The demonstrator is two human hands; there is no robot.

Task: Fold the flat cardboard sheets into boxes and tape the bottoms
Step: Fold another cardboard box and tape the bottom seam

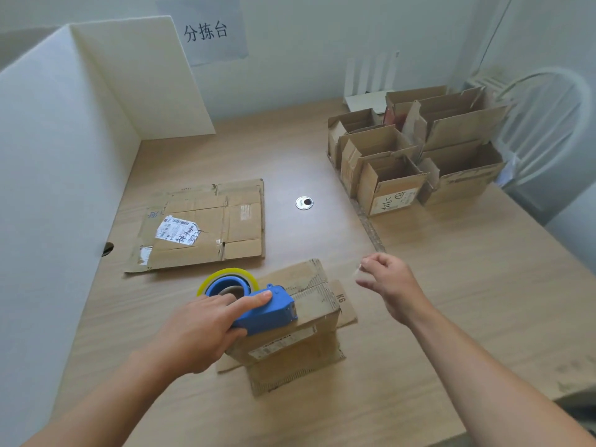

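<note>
Near the table's (451, 301) front edge, the left hand (200, 330) grips a blue tape dispenser (271, 312) resting on the upturned box (290, 356). The right hand (387, 285) hovers beside it, fingers curled; whether they pinch anything is unclear. Flat cardboard (206, 227) lies toward the left edge.

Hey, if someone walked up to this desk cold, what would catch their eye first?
The bright blue plastic tape dispenser, gripped by the left hand and resting on the upturned brown cardboard box at front centre. Next, the cluster of open brown cardboard boxes at the far right, and the flattened cardboard sheet with a white label lying at left.
</note>
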